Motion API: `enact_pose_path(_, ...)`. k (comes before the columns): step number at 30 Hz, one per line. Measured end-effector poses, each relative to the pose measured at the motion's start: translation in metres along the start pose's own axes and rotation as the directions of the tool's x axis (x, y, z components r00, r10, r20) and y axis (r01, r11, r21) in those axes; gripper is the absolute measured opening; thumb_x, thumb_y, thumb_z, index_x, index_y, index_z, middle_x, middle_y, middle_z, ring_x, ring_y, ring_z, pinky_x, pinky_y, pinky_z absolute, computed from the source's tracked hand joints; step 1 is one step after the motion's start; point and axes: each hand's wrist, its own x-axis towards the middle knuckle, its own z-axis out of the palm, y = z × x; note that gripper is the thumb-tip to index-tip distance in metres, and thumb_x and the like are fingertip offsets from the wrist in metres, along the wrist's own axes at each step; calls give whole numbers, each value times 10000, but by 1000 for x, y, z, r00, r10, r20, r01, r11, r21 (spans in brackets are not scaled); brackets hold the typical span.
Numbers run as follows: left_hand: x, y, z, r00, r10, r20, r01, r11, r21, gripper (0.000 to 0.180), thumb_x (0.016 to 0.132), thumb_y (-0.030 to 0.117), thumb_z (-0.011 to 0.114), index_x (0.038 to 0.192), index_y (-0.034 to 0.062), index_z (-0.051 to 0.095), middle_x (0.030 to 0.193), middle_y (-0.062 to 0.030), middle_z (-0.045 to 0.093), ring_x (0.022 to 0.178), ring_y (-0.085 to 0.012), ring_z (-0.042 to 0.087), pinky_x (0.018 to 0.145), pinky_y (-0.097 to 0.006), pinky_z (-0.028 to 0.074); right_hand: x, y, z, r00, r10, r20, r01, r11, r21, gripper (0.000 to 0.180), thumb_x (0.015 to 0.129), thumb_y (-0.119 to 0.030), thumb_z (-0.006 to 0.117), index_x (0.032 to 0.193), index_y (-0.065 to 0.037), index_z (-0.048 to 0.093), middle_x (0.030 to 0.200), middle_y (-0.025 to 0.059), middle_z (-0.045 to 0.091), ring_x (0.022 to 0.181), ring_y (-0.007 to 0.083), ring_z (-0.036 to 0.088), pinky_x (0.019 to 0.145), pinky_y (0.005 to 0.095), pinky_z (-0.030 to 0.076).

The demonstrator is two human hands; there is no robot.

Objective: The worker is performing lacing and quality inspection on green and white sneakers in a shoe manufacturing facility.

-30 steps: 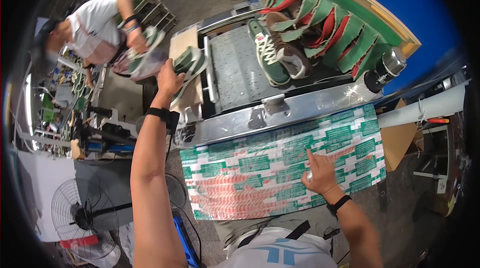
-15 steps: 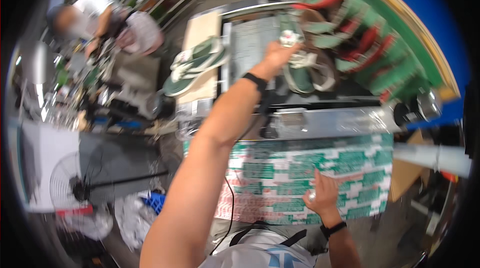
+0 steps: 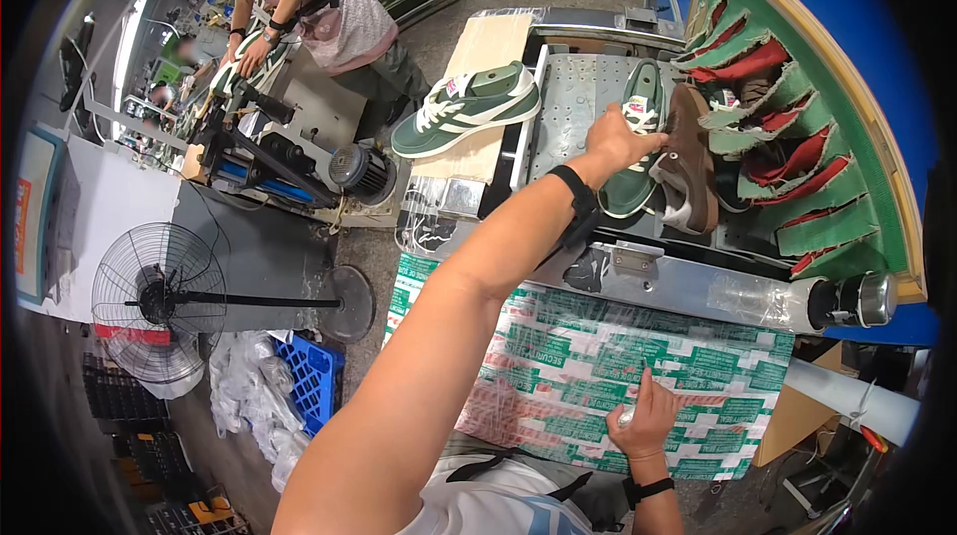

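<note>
A green sneaker (image 3: 626, 196) lies beneath your left grip (image 3: 613, 148), thumb spread, left of a brown shoe (image 3: 690, 141). Nearer, your right grip (image 3: 648, 423) half-curls at a small pale object (image 3: 626, 415); neither hold is clear.

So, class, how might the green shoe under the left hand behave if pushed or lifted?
The green shoe may flex: its laced upper looks soft. Sole-down, it seems likelier to slide than roll. Pushed right, it might nudge the adjacent brown shoe.

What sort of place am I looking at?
Likely a shoe factory: a green sneaker on a perforated metal bed, ragged green flaps along the bed's right side, and an electric motor nearby.
</note>
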Motion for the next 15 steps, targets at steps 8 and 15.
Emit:
enact_pose_path(8, -40, -1, -88, 980, 12, 199, 141, 664, -735, 389, 1023, 272, 830, 1286, -6, 756, 1132, -82, 810, 935, -176, 771, 786, -343, 641, 4, -4, -3, 998, -18, -58, 19, 999, 26, 841, 803, -200, 756, 1578, 77, 583, 1193, 176, 693, 1026, 361, 664, 917, 506, 531)
enact_pose_path(15, -248, -46, -202, 987, -6, 161, 125, 659, -742, 502, 1104, 300, 730, 1474, -31, 657, 1319, -89, 772, 1097, -152, 751, 919, -336, 627, -2, -2, 1, 998, 0, -56, 3, 999, 53, 872, 813, -192, 766, 1617, 63, 543, 1185, 181, 680, 1044, 375, 654, 932, 513, 530)
